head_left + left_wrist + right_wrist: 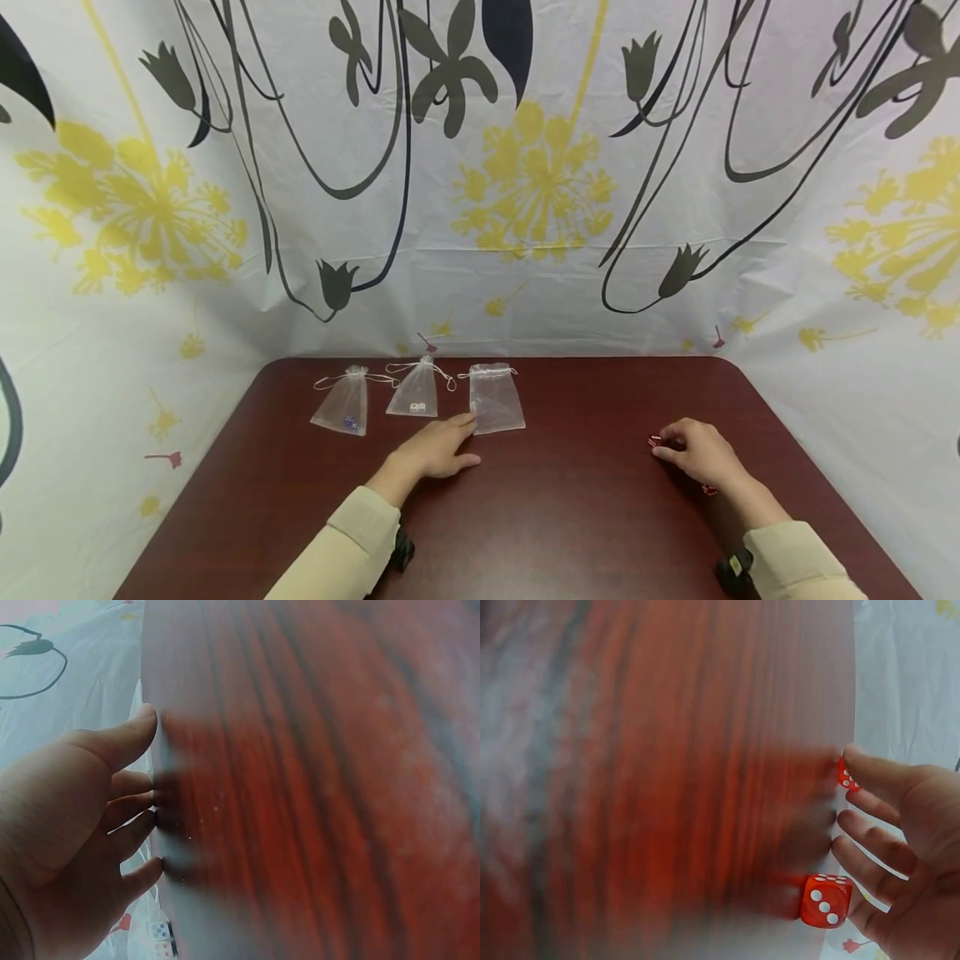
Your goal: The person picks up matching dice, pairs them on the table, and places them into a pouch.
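Observation:
My right hand (703, 454) pinches a small red die (847, 774) with white dots between thumb and index finger, low over the table's right side. A second red die (826, 901) sits on the table beside the little finger; in the head view it shows partly behind the wrist. My left hand (437, 448) rests on the table with fingers spread, its fingertips at the lower left edge of a sheer white drawstring pouch (498, 404) that looks flat. To its left lie a pouch (423, 383) with white dice (417, 407) and a pouch (341, 404) with blue dice (351, 423).
The dark red-brown table (555, 517) has rounded far corners. A white curtain (540, 308) with yellow and grey flower prints hangs right behind it and along both sides. The pouches stand in a row near the far edge, their strings spread loosely.

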A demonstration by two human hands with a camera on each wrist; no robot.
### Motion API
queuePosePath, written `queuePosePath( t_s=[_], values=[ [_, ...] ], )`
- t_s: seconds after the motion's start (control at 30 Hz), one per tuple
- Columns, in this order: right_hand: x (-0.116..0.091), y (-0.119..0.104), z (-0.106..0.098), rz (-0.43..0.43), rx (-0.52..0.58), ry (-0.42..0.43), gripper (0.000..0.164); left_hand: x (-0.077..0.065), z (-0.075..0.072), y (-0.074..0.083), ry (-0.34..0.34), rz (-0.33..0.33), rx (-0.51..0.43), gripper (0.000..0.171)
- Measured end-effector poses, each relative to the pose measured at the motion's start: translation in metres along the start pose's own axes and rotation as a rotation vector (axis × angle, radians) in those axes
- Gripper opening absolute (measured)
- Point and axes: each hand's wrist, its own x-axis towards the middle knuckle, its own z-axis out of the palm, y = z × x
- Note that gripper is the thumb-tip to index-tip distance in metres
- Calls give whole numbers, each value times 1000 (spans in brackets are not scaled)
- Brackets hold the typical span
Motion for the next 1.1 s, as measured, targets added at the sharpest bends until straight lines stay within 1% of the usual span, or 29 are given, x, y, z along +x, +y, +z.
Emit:
queuePosePath(
  t_s=[0.1, 0.33, 0.6, 0.77, 0.93, 1.1],
  values=[
    [0, 1, 1, -11, -14, 17, 16, 0, -1, 0, -4, 9, 3, 68],
    [1, 0, 3, -1, -31, 39, 25, -1, 0, -2, -19, 22, 20, 75],
    [1, 0, 6, 20, -54, 30, 16, -5, 4, -4, -61, 27, 17, 83],
    [0, -4, 4, 20, -34, 35, 14, -5, 6, -6, -59, 39, 9, 82],
    [0, -19, 2, -27, -2, 73, 12, -4, 6, -7, -55, 37, -1, 82],
    [1, -38, 2, -108, -6, 121, 14, -5, 6, -7, -60, 35, -17, 82]
  ],
)
